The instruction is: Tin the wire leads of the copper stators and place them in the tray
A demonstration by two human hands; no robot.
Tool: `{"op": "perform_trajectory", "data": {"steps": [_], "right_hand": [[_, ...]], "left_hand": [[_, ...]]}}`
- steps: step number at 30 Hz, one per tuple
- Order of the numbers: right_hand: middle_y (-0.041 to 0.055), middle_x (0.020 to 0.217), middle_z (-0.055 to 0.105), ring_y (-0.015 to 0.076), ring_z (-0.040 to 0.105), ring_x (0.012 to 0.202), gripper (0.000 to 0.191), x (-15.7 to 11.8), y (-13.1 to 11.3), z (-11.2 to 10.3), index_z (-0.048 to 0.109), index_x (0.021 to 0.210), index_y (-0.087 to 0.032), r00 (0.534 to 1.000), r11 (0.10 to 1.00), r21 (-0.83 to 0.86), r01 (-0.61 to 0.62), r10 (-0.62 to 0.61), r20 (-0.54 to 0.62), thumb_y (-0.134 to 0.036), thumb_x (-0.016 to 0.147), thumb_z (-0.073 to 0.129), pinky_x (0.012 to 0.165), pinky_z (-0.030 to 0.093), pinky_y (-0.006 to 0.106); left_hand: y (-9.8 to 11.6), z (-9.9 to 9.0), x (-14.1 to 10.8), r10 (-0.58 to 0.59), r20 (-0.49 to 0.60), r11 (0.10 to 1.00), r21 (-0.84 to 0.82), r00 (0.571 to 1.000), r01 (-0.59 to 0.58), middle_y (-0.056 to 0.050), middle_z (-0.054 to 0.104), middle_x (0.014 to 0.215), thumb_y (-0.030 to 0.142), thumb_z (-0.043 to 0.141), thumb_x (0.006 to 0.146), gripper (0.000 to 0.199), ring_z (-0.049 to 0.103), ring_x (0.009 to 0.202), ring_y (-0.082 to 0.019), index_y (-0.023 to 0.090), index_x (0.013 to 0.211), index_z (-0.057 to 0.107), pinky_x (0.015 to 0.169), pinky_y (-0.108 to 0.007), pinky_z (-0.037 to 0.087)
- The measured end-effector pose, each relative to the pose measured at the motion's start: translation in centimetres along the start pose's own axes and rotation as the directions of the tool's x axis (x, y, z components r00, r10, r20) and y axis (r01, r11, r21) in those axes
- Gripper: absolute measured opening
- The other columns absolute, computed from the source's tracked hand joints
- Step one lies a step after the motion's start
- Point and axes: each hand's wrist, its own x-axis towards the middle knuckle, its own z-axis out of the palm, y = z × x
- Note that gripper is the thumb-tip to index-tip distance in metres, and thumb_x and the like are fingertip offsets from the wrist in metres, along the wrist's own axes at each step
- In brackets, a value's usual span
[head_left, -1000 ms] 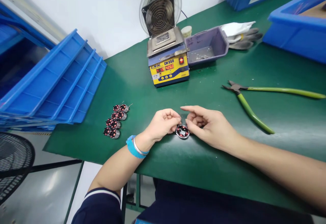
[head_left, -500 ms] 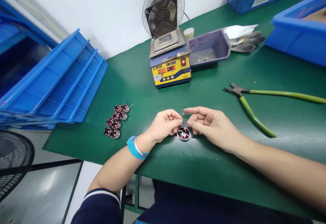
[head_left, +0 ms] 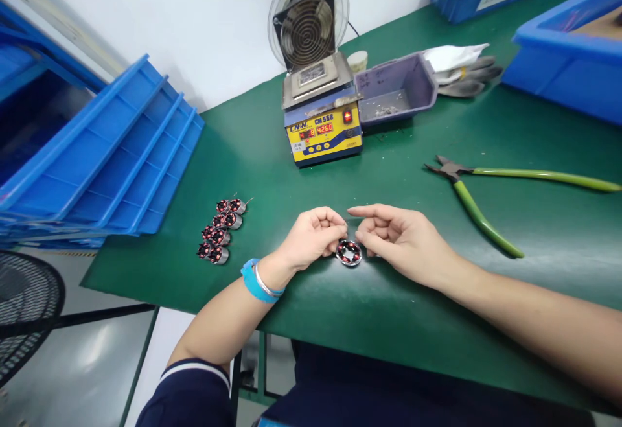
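A small round motor stator with a silver rim and copper windings stands at the table's near middle. My left hand is beside its left edge, thumb and forefinger pinched at its top on a thin copper wire lead that barely shows. On the other side is my right hand, its forefinger stretched out over the stator's top and the other fingers loosely curled. The right thumb is close to the stator's rim; nothing shows between those fingers. Several more wound stators are grouped at the left, a few loose wire ends sticking up.
A yellow and blue solder pot with a lit display stands behind, a fan above it. Beside it are a purple bin and gloves. Green-handled cutters lie open at right. Blue crates lean at left.
The copper wire that stood up between my two hands is hardly visible now. Both hands stay almost in place around the stator. The view has shifted slightly.
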Motion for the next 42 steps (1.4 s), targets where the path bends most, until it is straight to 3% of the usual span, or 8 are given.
{"op": "perform_trajectory", "data": {"steps": [19,34,42], "right_hand": [[-0.0004,0.063,0.058,0.0089,0.052,0.052,0.038,-0.43,0.09,0.40,0.059,0.107,-0.013,0.991,0.982,-0.153,0.114,-0.124,-0.056,-0.028,0.072,0.060,0.050,0.047,0.022],[-0.0031,0.061,0.057,0.0080,0.052,0.048,0.046,0.09,-0.18,0.15,0.055,0.104,-0.012,0.998,0.991,0.113,-0.067,0.066,0.015,-0.030,0.062,0.067,0.047,0.043,0.022],[-0.0025,0.066,0.058,0.0054,0.050,0.054,0.043,-0.19,0.73,0.47,0.059,0.111,-0.009,0.993,0.993,0.019,0.119,-0.118,-0.030,-0.018,0.069,0.060,0.052,0.043,0.017]], "left_hand": [[0.12,0.13,-0.08,-0.008,-0.012,1.000,0.002,1.000,0.008,0.005,0.054,0.052,0.026,0.069,0.061,0.023,0.038,0.036,-0.001,0.014,0.070,0.052,0.036,-0.013,0.027],[-0.19,0.01,-0.14,0.037,0.034,0.999,0.034,0.999,-0.038,0.007,0.047,0.046,0.037,0.073,0.064,0.032,0.039,0.036,-0.003,0.014,0.073,0.053,0.037,-0.014,0.027],[-0.04,0.28,-0.52,0.011,-0.025,0.988,0.153,1.000,-0.007,0.008,0.043,0.043,0.043,0.073,0.068,0.034,0.036,0.036,-0.005,0.016,0.072,0.052,0.038,-0.016,0.026]]}}
